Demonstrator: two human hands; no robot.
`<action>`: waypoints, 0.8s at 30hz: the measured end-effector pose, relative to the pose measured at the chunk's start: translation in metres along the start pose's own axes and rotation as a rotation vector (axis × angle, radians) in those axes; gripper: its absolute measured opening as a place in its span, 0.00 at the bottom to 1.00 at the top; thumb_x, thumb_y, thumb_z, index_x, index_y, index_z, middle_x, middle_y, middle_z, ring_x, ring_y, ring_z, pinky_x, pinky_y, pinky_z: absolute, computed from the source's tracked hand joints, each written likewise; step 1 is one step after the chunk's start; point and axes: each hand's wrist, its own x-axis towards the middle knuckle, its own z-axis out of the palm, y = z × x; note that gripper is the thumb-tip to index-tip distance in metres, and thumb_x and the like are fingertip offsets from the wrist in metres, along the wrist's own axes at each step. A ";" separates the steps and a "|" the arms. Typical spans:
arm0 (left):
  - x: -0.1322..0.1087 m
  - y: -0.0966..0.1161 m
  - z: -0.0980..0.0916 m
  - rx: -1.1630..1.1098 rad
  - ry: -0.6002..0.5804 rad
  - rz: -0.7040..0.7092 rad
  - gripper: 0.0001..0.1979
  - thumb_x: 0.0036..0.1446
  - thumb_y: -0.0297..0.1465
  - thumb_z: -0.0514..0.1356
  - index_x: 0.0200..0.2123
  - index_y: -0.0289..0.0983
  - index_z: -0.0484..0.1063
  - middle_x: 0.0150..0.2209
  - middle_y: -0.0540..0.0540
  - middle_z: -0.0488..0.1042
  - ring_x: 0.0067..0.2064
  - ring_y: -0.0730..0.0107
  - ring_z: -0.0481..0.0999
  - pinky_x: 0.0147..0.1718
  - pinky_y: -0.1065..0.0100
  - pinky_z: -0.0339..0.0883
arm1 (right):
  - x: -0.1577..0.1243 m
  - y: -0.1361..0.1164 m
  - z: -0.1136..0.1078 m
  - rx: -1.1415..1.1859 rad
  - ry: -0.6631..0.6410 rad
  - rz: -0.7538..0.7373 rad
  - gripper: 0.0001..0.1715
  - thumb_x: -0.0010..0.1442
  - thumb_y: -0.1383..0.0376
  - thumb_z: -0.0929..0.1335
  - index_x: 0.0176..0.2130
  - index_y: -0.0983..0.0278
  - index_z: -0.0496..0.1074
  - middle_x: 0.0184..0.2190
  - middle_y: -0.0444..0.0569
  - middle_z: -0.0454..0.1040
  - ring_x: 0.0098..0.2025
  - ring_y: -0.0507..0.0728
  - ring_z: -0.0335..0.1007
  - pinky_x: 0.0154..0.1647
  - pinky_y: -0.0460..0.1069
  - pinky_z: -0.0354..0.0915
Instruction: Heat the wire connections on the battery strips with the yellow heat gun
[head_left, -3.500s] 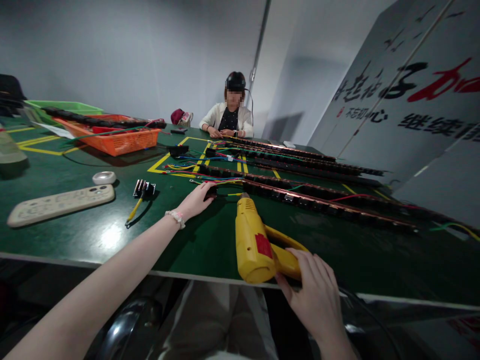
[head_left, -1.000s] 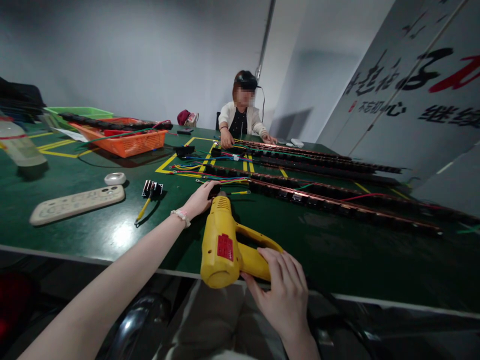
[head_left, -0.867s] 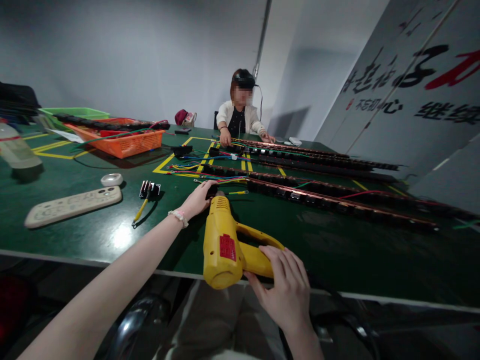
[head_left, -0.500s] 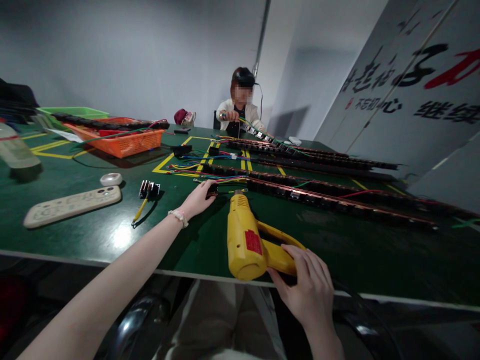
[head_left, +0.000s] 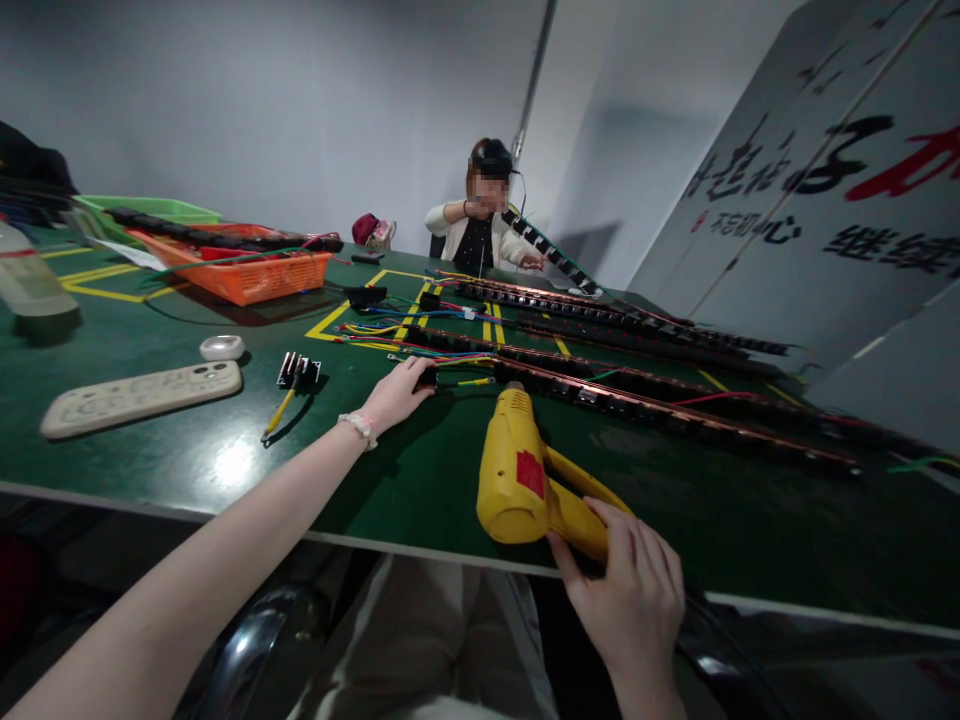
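Note:
My right hand (head_left: 626, 580) is closed round the handle of a yellow heat gun (head_left: 517, 470) near the table's front edge, its nozzle pointing away from me. My left hand (head_left: 401, 392) reaches over the table with its fingers closed on a small dark part (head_left: 428, 378), mostly hidden by the fingers. From that part a green wire with a yellow sleeve (head_left: 474, 382) runs right, ending just beyond the nozzle. Past the gun lies a long black strip with copper bars (head_left: 637, 410), colored wires at its left end.
A phone (head_left: 142, 398), a white oval case (head_left: 222, 347) and a small board with a yellow-sleeved lead (head_left: 298, 370) lie on the left. Farther back are an orange basket (head_left: 262, 284), a green basket (head_left: 180, 212) and a bottle (head_left: 34, 275). A person (head_left: 480, 215) opposite holds another strip.
The heat gun in my right hand has moved right, uncovering more of the yellow-sleeved wire. My left hand has stayed nearly still. The person opposite has raised the end of a strip.

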 end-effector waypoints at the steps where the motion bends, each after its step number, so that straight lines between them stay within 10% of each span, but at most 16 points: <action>1: 0.000 0.001 -0.001 0.016 -0.003 0.007 0.20 0.57 0.33 0.57 0.53 0.42 0.63 0.51 0.44 0.68 0.52 0.58 0.69 0.50 0.58 0.66 | 0.000 -0.003 0.000 -0.001 -0.001 0.004 0.26 0.58 0.49 0.67 0.46 0.67 0.67 0.38 0.53 0.75 0.42 0.60 0.69 0.47 0.53 0.59; 24: -0.002 -0.005 -0.004 -0.088 -0.040 0.113 0.33 0.51 0.22 0.53 0.61 0.43 0.57 0.53 0.43 0.65 0.55 0.60 0.67 0.55 0.58 0.61 | 0.012 -0.068 0.007 0.311 -0.057 -0.018 0.24 0.59 0.51 0.66 0.46 0.65 0.66 0.39 0.52 0.74 0.44 0.59 0.68 0.51 0.55 0.58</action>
